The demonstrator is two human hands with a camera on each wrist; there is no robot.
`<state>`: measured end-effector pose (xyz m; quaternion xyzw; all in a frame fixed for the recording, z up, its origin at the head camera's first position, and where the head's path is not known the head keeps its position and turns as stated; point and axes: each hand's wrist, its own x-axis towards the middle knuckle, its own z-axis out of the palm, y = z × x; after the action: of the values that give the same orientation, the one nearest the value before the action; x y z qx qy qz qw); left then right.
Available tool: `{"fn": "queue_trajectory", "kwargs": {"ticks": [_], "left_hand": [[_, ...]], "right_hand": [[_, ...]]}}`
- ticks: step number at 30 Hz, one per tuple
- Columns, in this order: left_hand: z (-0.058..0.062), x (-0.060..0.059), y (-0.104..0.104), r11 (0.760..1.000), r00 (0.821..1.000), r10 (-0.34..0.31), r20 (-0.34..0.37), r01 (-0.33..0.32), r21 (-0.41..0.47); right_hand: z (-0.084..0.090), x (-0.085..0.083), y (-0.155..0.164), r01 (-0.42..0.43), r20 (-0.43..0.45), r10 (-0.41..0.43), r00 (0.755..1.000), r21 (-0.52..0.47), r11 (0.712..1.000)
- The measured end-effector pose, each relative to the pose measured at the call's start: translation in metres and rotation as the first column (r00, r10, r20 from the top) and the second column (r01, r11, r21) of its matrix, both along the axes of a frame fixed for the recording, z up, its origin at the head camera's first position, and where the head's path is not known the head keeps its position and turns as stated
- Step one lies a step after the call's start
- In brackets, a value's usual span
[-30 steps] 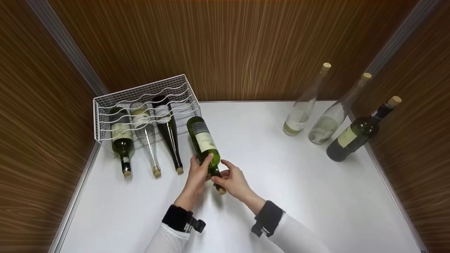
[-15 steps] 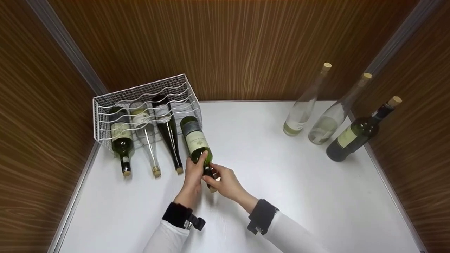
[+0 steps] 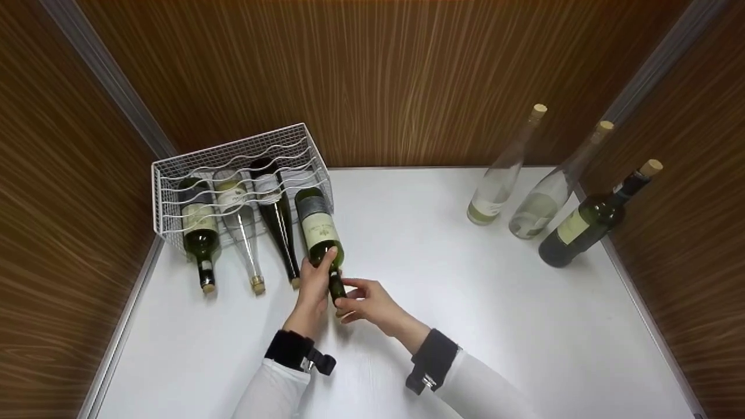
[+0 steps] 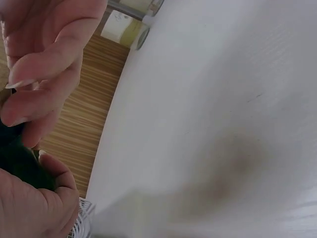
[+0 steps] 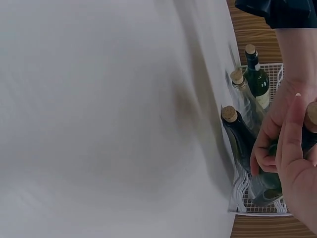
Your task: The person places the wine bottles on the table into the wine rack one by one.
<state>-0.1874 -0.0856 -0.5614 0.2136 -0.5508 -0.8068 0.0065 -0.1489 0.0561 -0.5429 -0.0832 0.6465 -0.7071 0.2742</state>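
Note:
A green wine bottle (image 3: pixel 319 227) with a cream label lies tilted, its base inside the right end of the white wire wine rack (image 3: pixel 314 157) and its neck toward the person. My left hand (image 3: pixel 314 285) grips it at the shoulder, thumb on top. The right hand (image 3: pixel 369 305) pinches the neck near the cork between thumb and fingers. In the right wrist view the cork (image 5: pixel 311 113) shows beside the right hand (image 5: pixel 297 183). To the left, a dark slender bottle (image 3: pixel 282 227), a clear bottle (image 3: pixel 244 227) and another green bottle (image 3: pixel 201 233) lie in the rack.
On the right of the white table (image 3: pixel 442 262) stand two clear corked bottles, one nearer the back (image 3: pixel 495 186) and one beside it (image 3: pixel 538 203), plus a dark green bottle (image 3: pixel 582 227). Wood-grain panels (image 3: pixel 396 81) enclose the table at the back and sides.
Both hands have shifted left with the green bottle, and its base has gone from beside the rack into its right end. The other bottles stay where they were.

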Motion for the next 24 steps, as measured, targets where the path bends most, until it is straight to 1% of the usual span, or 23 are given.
{"fn": "queue_trajectory", "kwargs": {"ticks": [2, 6, 8, 10, 13, 15, 18, 20, 24], "left_hand": [[0.0, -0.003, -0.001, 1.0, 1.0, 0.001, 0.0, -0.001, 0.017], [0.0, -0.008, -0.003, 1.0, 1.0, 0.024, 0.014, -0.024, 0.016], [0.0, -0.009, -0.004, 0.999, 0.999, 0.032, 0.034, -0.031, -0.03], [0.0, -0.009, -0.004, 0.997, 0.999, 0.033, 0.036, -0.031, -0.064], [-0.001, -0.009, -0.004, 0.993, 1.0, 0.027, 0.017, -0.025, -0.114], [-0.001, -0.01, -0.003, 0.994, 0.999, 0.031, -0.011, -0.032, -0.101], [-0.002, -0.013, -0.002, 0.994, 0.999, 0.035, -0.029, -0.038, -0.106], [-0.001, -0.015, -0.002, 0.994, 0.999, 0.034, -0.037, -0.038, -0.103], [-0.002, -0.02, -0.004, 0.991, 0.999, 0.029, -0.025, -0.032, -0.13]], "right_hand": [[0.0, -0.001, -0.002, 0.013, 0.016, -0.012, 1.0, -0.035, 0.999], [-0.003, -0.007, -0.006, 0.038, -0.011, -0.039, 0.999, -0.065, 0.997], [-0.004, -0.01, -0.007, 0.047, -0.026, -0.048, 0.998, -0.067, 0.997], [-0.006, -0.012, -0.009, 0.053, -0.039, -0.055, 0.998, -0.057, 0.997], [-0.007, -0.016, -0.013, 0.059, -0.063, -0.061, 0.996, -0.038, 0.998], [-0.007, -0.018, -0.016, 0.056, -0.075, -0.058, 0.996, -0.025, 0.998], [-0.007, -0.019, -0.019, 0.046, -0.088, -0.045, 0.995, 0.0, 0.999], [-0.007, -0.02, -0.018, 0.037, -0.102, -0.034, 0.994, 0.029, 0.999], [-0.008, -0.02, -0.014, 0.014, -0.15, 0.006, 0.989, 0.134, 0.991]]}}
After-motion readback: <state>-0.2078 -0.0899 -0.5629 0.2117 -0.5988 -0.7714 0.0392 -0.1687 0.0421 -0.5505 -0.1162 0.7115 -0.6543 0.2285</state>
